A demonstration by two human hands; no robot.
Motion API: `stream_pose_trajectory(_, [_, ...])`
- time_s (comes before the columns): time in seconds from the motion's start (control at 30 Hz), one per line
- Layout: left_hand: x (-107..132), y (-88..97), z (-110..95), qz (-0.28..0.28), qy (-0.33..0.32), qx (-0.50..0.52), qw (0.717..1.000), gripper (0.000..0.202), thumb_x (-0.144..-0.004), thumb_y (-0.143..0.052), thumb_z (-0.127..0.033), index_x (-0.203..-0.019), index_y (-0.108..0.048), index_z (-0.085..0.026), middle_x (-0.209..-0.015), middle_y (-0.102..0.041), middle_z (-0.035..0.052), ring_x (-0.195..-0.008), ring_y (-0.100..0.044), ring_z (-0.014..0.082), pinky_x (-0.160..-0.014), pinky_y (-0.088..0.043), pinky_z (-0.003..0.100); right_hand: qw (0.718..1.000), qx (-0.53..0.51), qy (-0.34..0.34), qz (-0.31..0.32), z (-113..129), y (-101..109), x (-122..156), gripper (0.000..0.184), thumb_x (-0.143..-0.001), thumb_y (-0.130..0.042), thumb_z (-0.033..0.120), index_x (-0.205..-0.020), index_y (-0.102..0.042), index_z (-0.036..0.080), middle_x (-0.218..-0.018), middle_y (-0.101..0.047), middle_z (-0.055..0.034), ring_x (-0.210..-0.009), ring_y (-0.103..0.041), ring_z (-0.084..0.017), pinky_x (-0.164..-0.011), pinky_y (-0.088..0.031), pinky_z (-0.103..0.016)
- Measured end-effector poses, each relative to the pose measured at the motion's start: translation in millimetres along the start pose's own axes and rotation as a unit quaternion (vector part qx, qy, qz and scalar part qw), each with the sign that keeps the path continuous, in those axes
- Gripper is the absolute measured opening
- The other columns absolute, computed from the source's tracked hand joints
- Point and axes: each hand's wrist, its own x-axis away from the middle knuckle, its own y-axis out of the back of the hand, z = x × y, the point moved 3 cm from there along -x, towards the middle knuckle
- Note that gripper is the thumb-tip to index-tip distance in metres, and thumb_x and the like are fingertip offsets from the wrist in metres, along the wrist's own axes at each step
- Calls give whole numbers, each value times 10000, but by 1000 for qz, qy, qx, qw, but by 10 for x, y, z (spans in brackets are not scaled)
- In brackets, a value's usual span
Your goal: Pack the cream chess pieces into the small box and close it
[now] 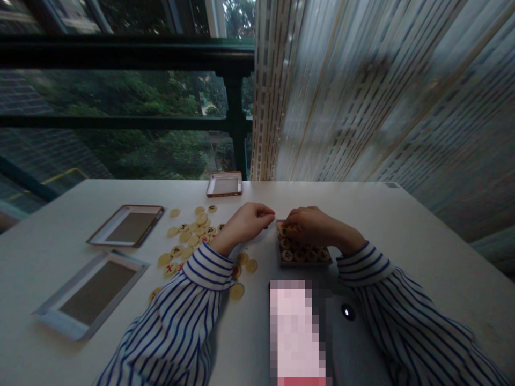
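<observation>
My left hand (253, 221) hovers just left of a small box, thumb and fingers pinched together; whatever lies between them, if anything, is too small to make out. Over the far side of that box (306, 264) bends my right hand (316, 228), its fingers closed down on a Chinese chess piece (295, 228) near the far left. Rows of round wooden Chinese chess pieces (299, 255) with dark characters fill the near part of the box. The right hand hides some of the others. Loose Chinese chess pieces (194, 239) are scattered to the left, partly behind my left sleeve.
On the left of the white table (52, 236) lie an open box lid (129, 228) and a pale tray (96, 292). A smaller open case (224, 185) sits at the far edge. Nearest me are a blurred-out phone (298, 332) and a grey laptop-like slab (354, 348).
</observation>
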Motion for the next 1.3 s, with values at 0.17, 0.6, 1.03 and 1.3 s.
stream_pose_trajectory(0.17, [2,4,-2,3,-6,-5,1000,281,-750,-524,-292,-888,-672,-97,-722,-677,69,-628,-604,143,-596,-452,244,1000,10,1,10,19,8,-1,256,-842,-418,332,-944,-627,225,-949,-655,-63,-868,-591,-197,-730,-374,-305])
stream_pose_trajectory(0.6, [2,10,9,8,-19,-16,1000,283,-754,-515,-310,-865,-678,-107,-717,-674,72,-634,-600,148,-596,-449,253,1000,6,3,15,44,34,10,288,-844,-419,310,-1027,-630,241,-960,-659,-71,-868,-595,-202,-736,-375,-315])
stream_pose_trajectory(1.03, [6,12,1,8,-10,-20,1000,296,-753,-520,-320,-876,-678,-103,-709,-674,71,-632,-598,149,-599,-447,255,1000,9,2,14,45,32,11,271,-827,-444,297,-1007,-636,232,-944,-658,-69,-857,-596,-198,-732,-377,-309])
stream_pose_trajectory(1.3, [11,11,-4,7,-6,-12,1000,282,-754,-523,-313,-872,-677,-108,-709,-673,63,-628,-595,144,-601,-448,250,1000,6,3,9,49,35,14,270,-840,-424,302,-1000,-633,247,-938,-661,-58,-855,-595,-195,-742,-372,-313])
